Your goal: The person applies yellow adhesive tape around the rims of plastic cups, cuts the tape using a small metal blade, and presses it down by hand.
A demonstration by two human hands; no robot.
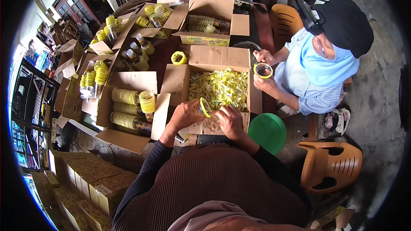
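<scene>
A clear cup with a yellow rim (pixel 206 108) sits tilted in the left hand (pixel 188 114), above the near edge of an open carton (pixel 219 57). The left fingers wrap the cup, hiding much of its body, and its contents are hard to make out. The right hand (pixel 231 122) has its fingers curled in beside the rim; whether they pinch anything I cannot tell. Yellow and whitish scraps (pixel 220 87) cover the carton's bottom.

Just right of the carton lies a green round dish (pixel 267 133). On the far right, a co-worker (pixel 319 68) in a black cap grips another yellow-rimmed cup (pixel 263 71) with both hands. To the left, boxes hold rows of stacked cups (pixel 125 96), partly covered by flaps.

The dark reddish table (pixel 168 48) shows only in patches between the boxes. Orange chairs (pixel 332 167) stand on a stained grey floor (pixel 381 115); closed cartons (pixel 92 175) fill the near left. The black lens border cuts off the room's corners.
</scene>
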